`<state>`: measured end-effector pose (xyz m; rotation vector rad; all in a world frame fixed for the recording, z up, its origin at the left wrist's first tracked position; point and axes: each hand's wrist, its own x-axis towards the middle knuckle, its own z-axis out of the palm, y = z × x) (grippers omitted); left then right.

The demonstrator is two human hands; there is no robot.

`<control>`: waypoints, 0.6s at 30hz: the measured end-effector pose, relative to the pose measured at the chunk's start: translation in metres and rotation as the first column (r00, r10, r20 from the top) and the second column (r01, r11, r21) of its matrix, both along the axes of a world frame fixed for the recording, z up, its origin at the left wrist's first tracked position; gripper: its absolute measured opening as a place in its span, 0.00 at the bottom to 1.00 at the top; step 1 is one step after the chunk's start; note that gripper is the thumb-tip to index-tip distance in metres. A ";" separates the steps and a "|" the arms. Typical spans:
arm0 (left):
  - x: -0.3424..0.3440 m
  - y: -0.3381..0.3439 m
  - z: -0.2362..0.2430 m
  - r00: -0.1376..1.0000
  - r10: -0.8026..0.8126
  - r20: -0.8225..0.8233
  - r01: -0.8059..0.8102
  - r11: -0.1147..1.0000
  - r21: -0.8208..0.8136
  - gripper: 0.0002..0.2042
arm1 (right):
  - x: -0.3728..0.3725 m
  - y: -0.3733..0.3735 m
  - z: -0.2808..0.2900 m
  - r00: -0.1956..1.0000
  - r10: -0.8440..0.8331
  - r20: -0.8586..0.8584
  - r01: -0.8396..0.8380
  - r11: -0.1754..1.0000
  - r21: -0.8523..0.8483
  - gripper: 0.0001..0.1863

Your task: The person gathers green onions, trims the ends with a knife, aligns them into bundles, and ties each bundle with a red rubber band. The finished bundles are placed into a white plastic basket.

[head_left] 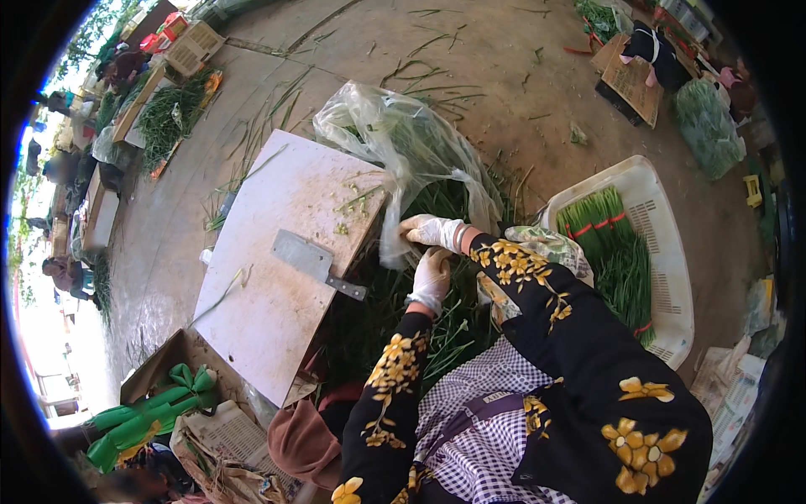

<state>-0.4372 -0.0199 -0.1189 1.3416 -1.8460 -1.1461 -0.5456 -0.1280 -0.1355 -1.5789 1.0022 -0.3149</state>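
My right hand (432,230), in a pale glove, pinches the edge of a clear plastic bag (369,105) that holds long green stalks. Just below it, my left hand (430,279) is gloved as well, with its fingers curled in beside the bag's edge; whatever it grips is hidden. Under both hands lie loose, long-leaved greens (453,340), reaching toward my lap. To the left is a white board (252,218) strewn with dirt and green trimmings. On it rests a cleaver (304,256), its dark handle pointing toward me.
At right, a white plastic crate (672,277) holds green bundles (600,218) tied with red bands. Leaf scraps litter the concrete floor (495,50). Green wrapped bundles (155,412) and a sack (227,445) lie at lower left. Other people (71,273) sit at the far left.
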 end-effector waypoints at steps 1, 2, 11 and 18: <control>-0.005 -0.010 -0.012 0.994 -0.047 0.100 0.047 0.999 0.003 0.16 | 0.004 0.003 -0.003 0.977 -0.051 0.207 0.019 0.988 0.152 0.18; -0.007 -0.015 -0.027 0.984 0.009 0.179 0.009 0.995 -0.096 0.21 | -0.001 0.000 -0.005 0.995 -0.092 0.050 0.092 0.996 -0.004 0.17; 0.044 -0.043 -0.070 0.902 0.398 0.166 -0.364 0.497 0.788 0.30 | -0.061 0.025 -0.016 0.478 -0.704 -0.525 0.714 0.659 -0.235 0.30; 0.064 -0.041 -0.148 0.897 0.398 0.193 -0.413 0.595 0.690 0.31 | -0.013 0.041 0.005 0.407 -0.370 -0.835 0.226 0.927 -0.300 0.57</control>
